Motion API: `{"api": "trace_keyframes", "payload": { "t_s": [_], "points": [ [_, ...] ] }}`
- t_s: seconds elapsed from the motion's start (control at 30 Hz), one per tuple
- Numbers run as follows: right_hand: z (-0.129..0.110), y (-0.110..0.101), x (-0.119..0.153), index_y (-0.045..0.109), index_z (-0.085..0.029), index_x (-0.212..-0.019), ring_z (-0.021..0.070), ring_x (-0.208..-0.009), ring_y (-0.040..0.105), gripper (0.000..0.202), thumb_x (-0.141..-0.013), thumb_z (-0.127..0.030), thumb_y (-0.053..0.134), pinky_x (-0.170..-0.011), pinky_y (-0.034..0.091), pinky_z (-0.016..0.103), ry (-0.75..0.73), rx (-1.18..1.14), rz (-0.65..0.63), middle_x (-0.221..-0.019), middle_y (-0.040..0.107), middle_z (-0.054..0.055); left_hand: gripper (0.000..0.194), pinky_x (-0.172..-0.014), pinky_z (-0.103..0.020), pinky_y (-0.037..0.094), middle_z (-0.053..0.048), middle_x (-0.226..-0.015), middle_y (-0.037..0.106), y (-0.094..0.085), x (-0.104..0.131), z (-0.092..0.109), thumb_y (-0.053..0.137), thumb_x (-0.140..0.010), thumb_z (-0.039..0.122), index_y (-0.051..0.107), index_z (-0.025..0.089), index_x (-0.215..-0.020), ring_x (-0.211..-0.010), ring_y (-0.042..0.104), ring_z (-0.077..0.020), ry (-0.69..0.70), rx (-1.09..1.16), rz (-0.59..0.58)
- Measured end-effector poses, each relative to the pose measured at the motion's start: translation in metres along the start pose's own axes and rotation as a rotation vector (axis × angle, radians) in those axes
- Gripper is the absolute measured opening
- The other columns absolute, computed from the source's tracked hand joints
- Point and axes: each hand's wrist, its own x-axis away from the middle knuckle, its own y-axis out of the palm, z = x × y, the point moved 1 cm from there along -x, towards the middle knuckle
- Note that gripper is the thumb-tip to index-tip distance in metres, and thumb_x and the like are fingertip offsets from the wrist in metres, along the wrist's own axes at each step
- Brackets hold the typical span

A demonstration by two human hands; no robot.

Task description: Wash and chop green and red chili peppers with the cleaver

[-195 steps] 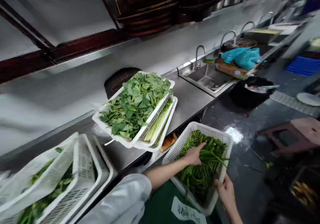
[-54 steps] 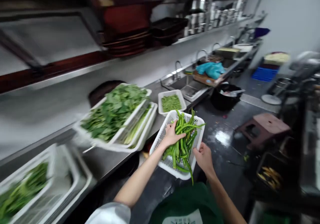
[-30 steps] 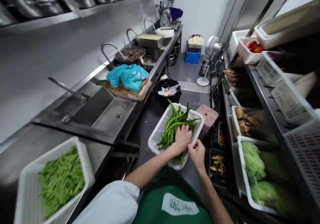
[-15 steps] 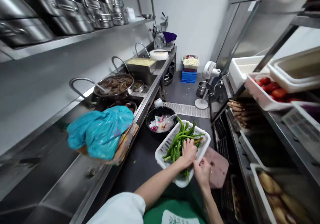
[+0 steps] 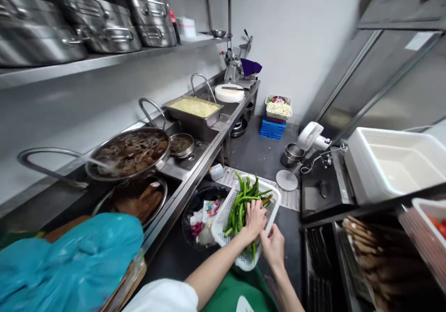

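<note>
A white perforated basket holds long green peppers, with a few brownish ones at its right. My left hand lies on top of the peppers, its fingers curled over them; what is under the fingertips is hidden. At the basket's near right edge, my right hand grips the rim, thumb and fingers pressed to it. The basket is tilted in front of a green apron.
A black bin with scraps stands left of the basket. Along the left counter are a pan of brown food under a tap and a blue bag. A fan and shelving are ahead and right.
The view has shifted forward along the aisle, so the sink pans look nearer and the pink board has mostly left sight. Both hands keep their places at the basket, which now overlaps the bin's edge.
</note>
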Motion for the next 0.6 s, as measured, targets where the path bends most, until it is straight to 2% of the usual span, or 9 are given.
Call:
{"api": "trace_keyframes", "payload": {
  "t_s": [0.13, 0.23, 0.3, 0.37, 0.4, 0.43, 0.5, 0.57, 0.6],
  "points": [
    [0.007, 0.022, -0.118, 0.052, -0.023, -0.064, 0.0155, -0.051, 0.050, 0.015, -0.069, -0.037, 0.053, -0.051, 0.036, 0.025, -0.019, 0.056, -0.022, -0.052, 0.055, -0.003, 0.008, -0.088, -0.036, 0.048, -0.006, -0.096, 0.060, -0.021, -0.090, -0.023, 0.060, -0.073, 0.010, 0.064, 0.017, -0.075, -0.095, 0.059, -0.0193, -0.032, 0.517, 0.189],
    [0.019, 0.035, -0.205, 0.051, -0.023, -0.062, 0.0143, -0.048, 0.047, 0.015, -0.064, -0.038, 0.051, -0.049, 0.035, 0.025, 0.029, 0.061, -0.087, -0.050, 0.053, -0.004, 0.010, -0.077, -0.030, 0.053, -0.004, -0.085, 0.065, -0.041, -0.130, -0.065, 0.059, -0.078, 0.025, 0.059, 0.018, -0.085, -0.081, 0.065, -0.0165, -0.129, 0.931, 0.295],
    [0.023, 0.040, -0.258, 0.051, -0.023, -0.061, 0.0137, -0.046, 0.044, 0.017, -0.062, -0.040, 0.051, -0.047, 0.034, 0.025, 0.083, 0.058, -0.114, -0.048, 0.050, -0.004, 0.019, -0.072, -0.029, 0.054, -0.002, -0.075, 0.066, -0.054, -0.132, -0.108, 0.061, -0.078, 0.035, 0.055, 0.019, -0.088, -0.071, 0.066, -0.0164, -0.322, 0.992, 0.445],
    [0.021, 0.042, -0.308, 0.051, -0.023, -0.062, 0.0134, -0.044, 0.042, 0.019, -0.060, -0.042, 0.051, -0.046, 0.034, 0.025, 0.126, 0.044, -0.126, -0.047, 0.049, -0.004, 0.026, -0.070, -0.030, 0.055, -0.001, -0.071, 0.064, -0.063, -0.113, -0.155, 0.064, -0.071, 0.039, 0.053, 0.020, -0.086, -0.069, 0.067, -0.0182, -0.598, 0.842, 0.669],
    [0.018, 0.043, -0.333, 0.052, -0.022, -0.064, 0.0134, -0.044, 0.042, 0.020, -0.060, -0.042, 0.052, -0.046, 0.034, 0.026, 0.141, 0.028, -0.133, -0.047, 0.049, -0.004, 0.027, -0.070, -0.032, 0.056, -0.001, -0.069, 0.063, -0.065, -0.100, -0.177, 0.064, -0.067, 0.040, 0.053, 0.021, -0.082, -0.070, 0.067, -0.0202, -0.747, 0.734, 0.733],
    [0.014, 0.045, -0.357, 0.053, -0.022, -0.065, 0.0133, -0.043, 0.042, 0.021, -0.059, -0.042, 0.052, -0.045, 0.034, 0.026, 0.153, 0.005, -0.143, -0.047, 0.049, -0.004, 0.027, -0.069, -0.035, 0.056, 0.000, -0.068, 0.062, -0.066, -0.086, -0.197, 0.063, -0.064, 0.040, 0.053, 0.022, -0.081, -0.071, 0.068, -0.0226, -0.890, 0.618, 0.735],
    [0.003, 0.052, -0.408, 0.053, -0.021, -0.067, 0.0127, -0.042, 0.040, 0.023, -0.059, -0.043, 0.053, -0.044, 0.033, 0.025, 0.174, -0.047, -0.156, -0.046, 0.048, -0.005, 0.029, -0.068, -0.043, 0.056, -0.001, -0.066, 0.060, -0.063, -0.069, -0.230, 0.065, -0.057, 0.038, 0.055, 0.023, -0.080, -0.072, 0.068, -0.0300, -1.114, 0.387, 0.536],
    [-0.009, 0.065, -0.462, 0.052, -0.022, -0.067, 0.0116, -0.042, 0.038, 0.024, -0.059, -0.044, 0.054, -0.043, 0.031, 0.024, 0.173, -0.095, -0.165, -0.046, 0.045, -0.006, 0.031, -0.072, -0.049, 0.055, -0.005, -0.071, 0.063, -0.056, -0.075, -0.250, 0.063, -0.053, 0.036, 0.057, 0.023, -0.080, -0.081, 0.069, -0.0368, -1.200, 0.230, 0.483],
    [-0.015, 0.074, -0.491, 0.052, -0.022, -0.067, 0.0113, -0.042, 0.037, 0.024, -0.060, -0.044, 0.054, -0.042, 0.030, 0.024, 0.161, -0.117, -0.167, -0.046, 0.044, -0.006, 0.031, -0.075, -0.049, 0.055, -0.007, -0.074, 0.065, -0.050, -0.089, -0.254, 0.063, -0.052, 0.036, 0.058, 0.023, -0.080, -0.084, 0.070, -0.0382, -1.198, 0.210, 0.471]
  ]
}}
